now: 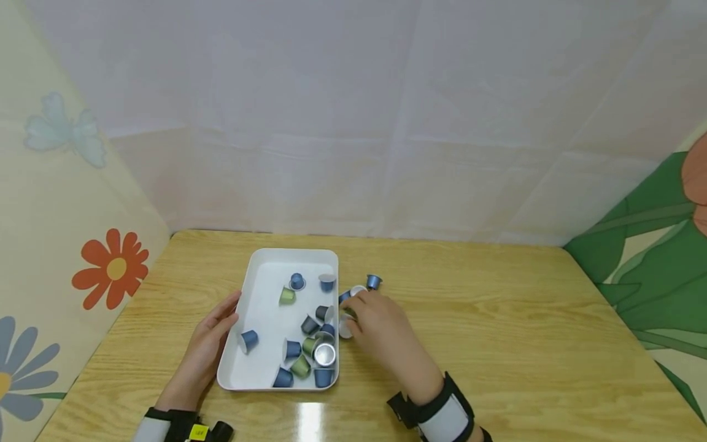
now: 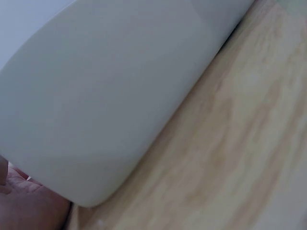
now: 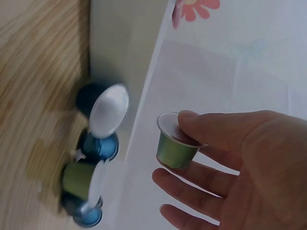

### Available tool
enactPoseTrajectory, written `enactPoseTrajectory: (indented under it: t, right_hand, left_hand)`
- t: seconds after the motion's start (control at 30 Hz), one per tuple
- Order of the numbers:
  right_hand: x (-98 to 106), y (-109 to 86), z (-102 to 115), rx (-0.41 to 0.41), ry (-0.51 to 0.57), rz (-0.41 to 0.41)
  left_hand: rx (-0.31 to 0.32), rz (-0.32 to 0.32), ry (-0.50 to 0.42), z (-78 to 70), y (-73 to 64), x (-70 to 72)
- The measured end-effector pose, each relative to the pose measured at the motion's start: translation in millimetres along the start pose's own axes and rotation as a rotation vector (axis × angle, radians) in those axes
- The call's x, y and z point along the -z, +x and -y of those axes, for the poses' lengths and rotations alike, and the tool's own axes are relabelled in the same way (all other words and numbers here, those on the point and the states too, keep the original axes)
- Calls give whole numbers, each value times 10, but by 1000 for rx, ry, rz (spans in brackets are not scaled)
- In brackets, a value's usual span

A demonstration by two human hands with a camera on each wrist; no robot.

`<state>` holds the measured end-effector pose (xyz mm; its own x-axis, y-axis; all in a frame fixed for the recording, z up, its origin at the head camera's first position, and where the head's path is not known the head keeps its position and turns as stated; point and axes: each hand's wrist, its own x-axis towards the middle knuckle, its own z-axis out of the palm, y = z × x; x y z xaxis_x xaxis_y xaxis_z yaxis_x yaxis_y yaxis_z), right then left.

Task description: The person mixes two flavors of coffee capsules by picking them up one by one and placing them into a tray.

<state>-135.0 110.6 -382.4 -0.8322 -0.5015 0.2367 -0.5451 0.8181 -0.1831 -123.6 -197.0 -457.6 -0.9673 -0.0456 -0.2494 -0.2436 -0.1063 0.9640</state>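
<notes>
Between thumb and fingers my right hand (image 1: 381, 322) pinches a green coffee capsule (image 3: 176, 152), its foil lid facing up in the right wrist view. That hand is just beyond the right wall of a white tray (image 1: 265, 258), over a few loose capsules on the table. Inside the tray lie blue, green and dark capsules, most of them crowded toward the near right corner; a blue capsule (image 1: 249, 341) lies apart at the left. My left hand (image 1: 207, 337) rests with extended fingers against the tray's left side. The left wrist view is mostly filled by the tray's outer wall (image 2: 105, 96).
Right of the tray, a blue capsule (image 1: 374, 282) sits on the wooden table (image 1: 497, 319). More capsules, including a green one (image 3: 79, 179) and a dark one (image 3: 109, 110), lie along the tray wall. A white cloth (image 1: 353, 123) hangs behind the table.
</notes>
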Motion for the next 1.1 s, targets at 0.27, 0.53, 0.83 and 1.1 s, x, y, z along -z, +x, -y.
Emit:
enactPoseTrajectory:
  t: [0.27,0.53,0.83,1.1]
  right_hand:
    - [-12,19,271,125,-52,14]
    - [-27,28,514,164,-67,99]
    - [-100,10,717,226,-70,153]
    - [-186,19,781,255,-116,126]
  left_hand:
    - [-10,3,1,5,3,-1]
    - [-28,7,1,8,-1,-11]
    - [-58,27,-1,15,-5,5]
    - [-52,30,-3,9,-11,-5]
